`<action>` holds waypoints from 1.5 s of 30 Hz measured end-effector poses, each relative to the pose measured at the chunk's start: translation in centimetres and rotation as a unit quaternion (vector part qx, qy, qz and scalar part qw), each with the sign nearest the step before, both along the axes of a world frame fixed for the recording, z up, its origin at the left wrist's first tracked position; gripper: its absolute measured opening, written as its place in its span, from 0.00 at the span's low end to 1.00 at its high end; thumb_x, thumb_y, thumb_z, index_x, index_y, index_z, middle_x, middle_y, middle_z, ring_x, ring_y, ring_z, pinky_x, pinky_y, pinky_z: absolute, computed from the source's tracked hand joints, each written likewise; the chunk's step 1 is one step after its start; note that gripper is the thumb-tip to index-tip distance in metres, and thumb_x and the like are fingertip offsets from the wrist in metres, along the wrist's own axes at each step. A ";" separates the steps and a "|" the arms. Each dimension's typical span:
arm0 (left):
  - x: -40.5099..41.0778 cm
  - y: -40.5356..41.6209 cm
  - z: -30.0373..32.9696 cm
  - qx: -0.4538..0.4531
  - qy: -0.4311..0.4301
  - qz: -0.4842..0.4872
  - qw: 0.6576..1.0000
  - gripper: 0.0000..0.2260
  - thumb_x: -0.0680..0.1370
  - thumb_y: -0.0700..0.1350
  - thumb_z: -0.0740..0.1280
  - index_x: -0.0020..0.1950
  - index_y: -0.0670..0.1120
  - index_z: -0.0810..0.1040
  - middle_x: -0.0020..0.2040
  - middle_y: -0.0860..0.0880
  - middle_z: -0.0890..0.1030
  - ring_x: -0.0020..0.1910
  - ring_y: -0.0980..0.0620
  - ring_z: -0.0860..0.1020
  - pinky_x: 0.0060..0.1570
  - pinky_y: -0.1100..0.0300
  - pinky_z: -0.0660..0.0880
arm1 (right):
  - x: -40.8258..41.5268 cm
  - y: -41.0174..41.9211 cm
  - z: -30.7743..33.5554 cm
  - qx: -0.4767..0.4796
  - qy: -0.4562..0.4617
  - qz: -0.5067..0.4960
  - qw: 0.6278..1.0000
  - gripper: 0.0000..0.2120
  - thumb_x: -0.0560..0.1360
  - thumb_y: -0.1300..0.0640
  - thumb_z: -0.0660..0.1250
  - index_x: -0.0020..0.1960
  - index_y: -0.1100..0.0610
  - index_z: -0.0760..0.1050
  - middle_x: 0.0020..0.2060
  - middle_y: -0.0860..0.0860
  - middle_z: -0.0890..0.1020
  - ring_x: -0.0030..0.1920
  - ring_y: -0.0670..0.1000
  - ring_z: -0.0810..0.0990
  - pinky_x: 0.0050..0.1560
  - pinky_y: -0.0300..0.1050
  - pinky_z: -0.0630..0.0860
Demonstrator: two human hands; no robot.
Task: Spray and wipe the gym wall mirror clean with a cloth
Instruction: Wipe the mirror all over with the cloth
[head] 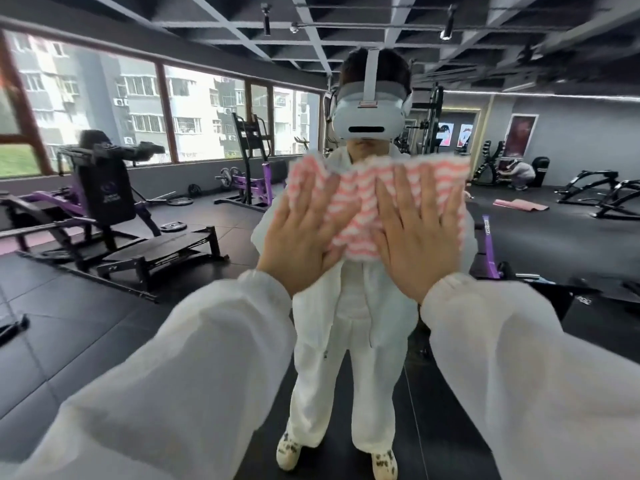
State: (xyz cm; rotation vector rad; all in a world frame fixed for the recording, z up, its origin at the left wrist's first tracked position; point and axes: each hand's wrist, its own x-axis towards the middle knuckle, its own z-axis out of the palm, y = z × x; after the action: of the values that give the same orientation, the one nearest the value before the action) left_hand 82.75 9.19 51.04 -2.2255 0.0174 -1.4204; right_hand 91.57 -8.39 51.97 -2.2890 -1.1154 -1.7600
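Observation:
The wall mirror (pixel 138 323) fills the whole view and reflects the gym and a person in white with a headset. A pink-and-white striped cloth (pixel 360 209) is spread flat on the glass at chest height. My left hand (pixel 304 237) presses the cloth's left part with straight fingers. My right hand (pixel 415 233) presses its right part the same way. Both hands lie flat, side by side, palms on the cloth. The cloth's edges look blurred. No spray bottle is in view.
Everything else is a reflection: black and purple weight machines (pixel 104 202) at the left, windows (pixel 204 116) behind them, more machines (pixel 599 192) and a pink mat (pixel 519 204) at the right, dark rubber floor below.

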 end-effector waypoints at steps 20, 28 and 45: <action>-7.8 9.7 -14.9 -0.252 0.028 0.107 0.961 0.26 0.82 0.56 0.43 0.77 0.48 0.44 0.73 0.33 0.52 0.70 0.31 0.55 0.68 0.40 0.52 | -7.2 12.6 -8.6 -0.220 -0.028 0.040 0.974 0.33 0.78 0.43 0.49 0.77 0.55 0.41 0.77 0.51 0.47 0.75 0.61 0.44 0.70 0.68 0.37; -10.4 5.1 -25.2 -0.260 0.121 0.128 0.949 0.27 0.77 0.51 0.51 0.76 0.47 0.51 0.66 0.34 0.62 0.64 0.34 0.62 0.68 0.44 0.52 | -7.5 10.6 -15.9 -0.478 -0.033 0.001 0.878 0.33 0.82 0.51 0.45 0.68 0.63 0.23 0.67 0.59 0.24 0.69 0.61 0.25 0.56 0.67 0.16; -3.1 0.2 -8.8 -0.183 0.033 0.024 0.982 0.28 0.78 0.56 0.51 0.75 0.43 0.55 0.74 0.37 0.53 0.73 0.34 0.52 0.70 0.44 0.44 | -1.4 0.7 -4.2 -0.127 -0.037 0.017 0.991 0.28 0.79 0.46 0.50 0.77 0.50 0.51 0.76 0.52 0.49 0.75 0.60 0.46 0.70 0.66 0.35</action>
State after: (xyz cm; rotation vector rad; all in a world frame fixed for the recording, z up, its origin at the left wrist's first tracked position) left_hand 79.67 9.41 42.25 -2.5460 -0.2955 -1.4150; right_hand 90.19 -7.71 47.75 -2.3397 -1.4606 -1.7962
